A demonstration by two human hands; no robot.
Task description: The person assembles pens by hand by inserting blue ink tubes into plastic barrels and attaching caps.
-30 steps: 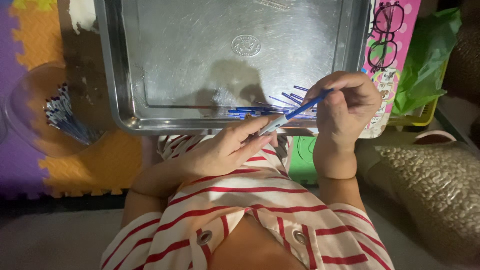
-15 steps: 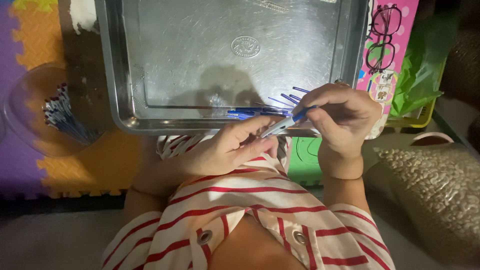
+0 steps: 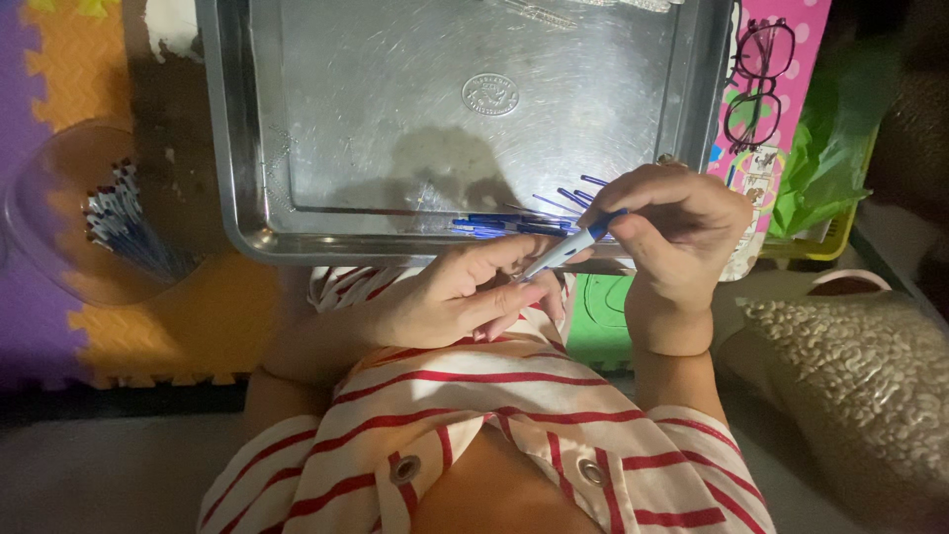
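Observation:
My left hand (image 3: 465, 292) and my right hand (image 3: 672, 232) both grip one pen (image 3: 568, 249) with a white barrel and a blue end, held at a slant above the near rim of a large steel tray (image 3: 297, 138). My left fingers pinch the lower white part. My right fingers close over the upper blue end. Several blue pen parts (image 3: 514, 225) lie along the tray's near edge just behind my hands.
A clear plastic bowl (image 3: 59, 247) holding several blue and white pens (image 3: 124, 222) sits left on orange and purple foam mats (image 3: 188, 326). A pink card with eyeglasses (image 3: 761, 79), green plastic (image 3: 830, 168) and a beige textured cushion (image 3: 850, 386) are right.
My right hand has drawn in toward the left hand and closed down over the pen's blue end. The pen now shows shorter between the hands.

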